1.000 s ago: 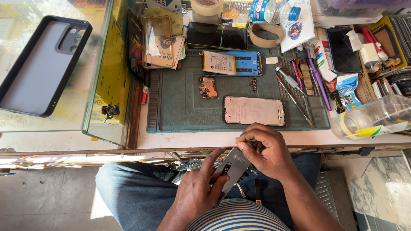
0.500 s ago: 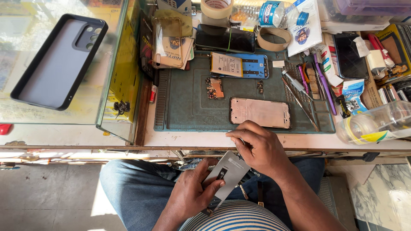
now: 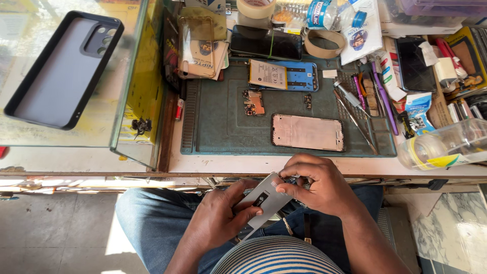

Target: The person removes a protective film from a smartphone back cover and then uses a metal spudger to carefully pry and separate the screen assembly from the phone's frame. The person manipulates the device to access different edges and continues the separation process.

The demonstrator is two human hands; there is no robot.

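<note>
Both hands work over the lap, at six o'clock from the bench edge. The left hand [image 3: 220, 215] curls around the lower end of a flat silver-grey phone back panel [image 3: 265, 203] with a small dark patch on its face, thumb laid across the top and fingers closed beneath it. The right hand [image 3: 317, 185] is closed over the panel's upper end, its fingertips [image 3: 284, 189] pinched at the edge; what they pinch there is too small to tell. The panel lies tilted, its upper end pointing toward one o'clock, just below the pale wooden bench edge [image 3: 228, 165] and above the blue denim knees [image 3: 152, 213]. At twelve o'clock from the hands, well apart from them, a dark green rubber work mat [image 3: 223, 127] lies on the bench. On it rest a pinkish rectangular phone middle frame [image 3: 307, 132], a small brown circuit board [image 3: 253, 102] at eleven o'clock from that frame, and a blue phone body with a grey battery [image 3: 284, 75] at the mat's far edge. Slim metal tweezers and tools [image 3: 355, 109] lie along the mat's right side, at two o'clock from the hands. A clear plastic bottle lying on its side [image 3: 446, 147] sits at three o'clock. Far off at ten o'clock, a black-rimmed grey phone case [image 3: 63, 71] rests on a glass counter top [image 3: 30, 139].
</note>
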